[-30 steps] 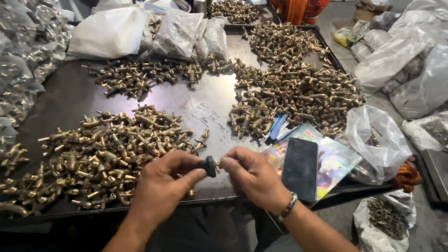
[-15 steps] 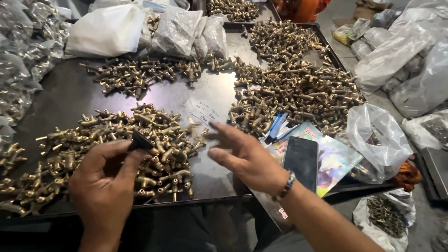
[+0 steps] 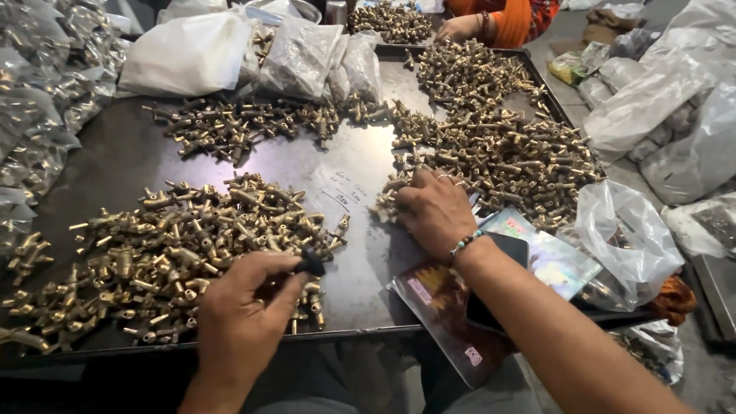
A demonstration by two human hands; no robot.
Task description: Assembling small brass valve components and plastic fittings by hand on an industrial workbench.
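Left hand low over the near edge of the dark metal tray, thumb and fingertips pinched on a small black knob, held just above the near-left heap of brass valve fittings. Right hand palm down at the near edge of the right-hand heap of brass fittings, fingers curled into the pieces; whether any is gripped, cannot tell. Beaded bracelet on that wrist. Glossy printed packets just beside the forearm. Clear plastic bags along the far edge.
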